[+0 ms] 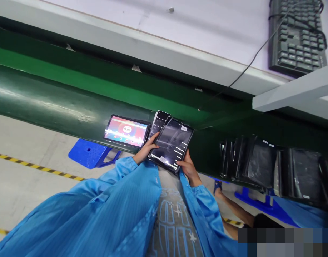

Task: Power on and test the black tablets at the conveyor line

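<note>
Between my two hands I hold a black tablet, tilted, its dark screen showing white menu text along one side and a small white label at the far corner. My left hand grips its left edge, fingers bent round it. On the right edge, my right hand is closed with the thumb over the screen. Just beyond the held tablet, another device with a black-and-white screen shows partly from behind it. Left of my left hand, a lit tablet lies on the green bench, reading 9:01.
Several tablets in clear bags lean in a row at the right. A white shelf runs above the green bench, with a keyboard and hanging cable. Below are a blue stool and another person's leg.
</note>
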Demonstrator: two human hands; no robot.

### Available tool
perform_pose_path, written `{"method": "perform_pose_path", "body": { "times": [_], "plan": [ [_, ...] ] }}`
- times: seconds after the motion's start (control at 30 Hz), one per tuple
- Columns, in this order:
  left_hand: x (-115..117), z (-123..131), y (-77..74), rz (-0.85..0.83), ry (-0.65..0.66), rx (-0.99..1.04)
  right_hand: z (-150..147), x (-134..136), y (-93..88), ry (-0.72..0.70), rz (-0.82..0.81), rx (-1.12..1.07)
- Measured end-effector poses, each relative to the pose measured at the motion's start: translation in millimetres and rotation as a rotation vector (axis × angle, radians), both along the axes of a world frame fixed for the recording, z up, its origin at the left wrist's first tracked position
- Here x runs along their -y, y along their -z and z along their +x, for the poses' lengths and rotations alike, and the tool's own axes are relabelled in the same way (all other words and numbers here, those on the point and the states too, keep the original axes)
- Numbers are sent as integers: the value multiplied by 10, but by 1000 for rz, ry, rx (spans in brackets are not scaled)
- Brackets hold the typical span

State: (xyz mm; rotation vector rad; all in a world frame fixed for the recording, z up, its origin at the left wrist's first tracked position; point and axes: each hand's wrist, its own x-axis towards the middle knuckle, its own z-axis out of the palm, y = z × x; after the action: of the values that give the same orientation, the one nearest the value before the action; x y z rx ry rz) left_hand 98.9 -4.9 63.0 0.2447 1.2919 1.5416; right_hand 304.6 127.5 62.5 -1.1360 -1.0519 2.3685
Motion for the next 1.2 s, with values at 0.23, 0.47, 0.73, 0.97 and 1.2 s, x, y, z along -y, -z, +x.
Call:
{"method": "perform_pose_path", "body": {
  "times": [0.23,0.47,0.73,0.97,1.2],
  "plan": [
    [-67,-99,77,-3,-33,-36,-161,-49,182,152,-26,20],
    [-168,-374,6,35,-14,-37,-356,-77,298,239,-59,-6],
    [-141,-539,-37,59,46,-79,-459,-53,346,280,-125,-61],
    [-108,-558,44,21,27,-89,-523,-61,430,286,-127,-73],
    [77,-615,128,-143,-213,-206,-1022,-559,705,316,-70,-102]
  ]
}}
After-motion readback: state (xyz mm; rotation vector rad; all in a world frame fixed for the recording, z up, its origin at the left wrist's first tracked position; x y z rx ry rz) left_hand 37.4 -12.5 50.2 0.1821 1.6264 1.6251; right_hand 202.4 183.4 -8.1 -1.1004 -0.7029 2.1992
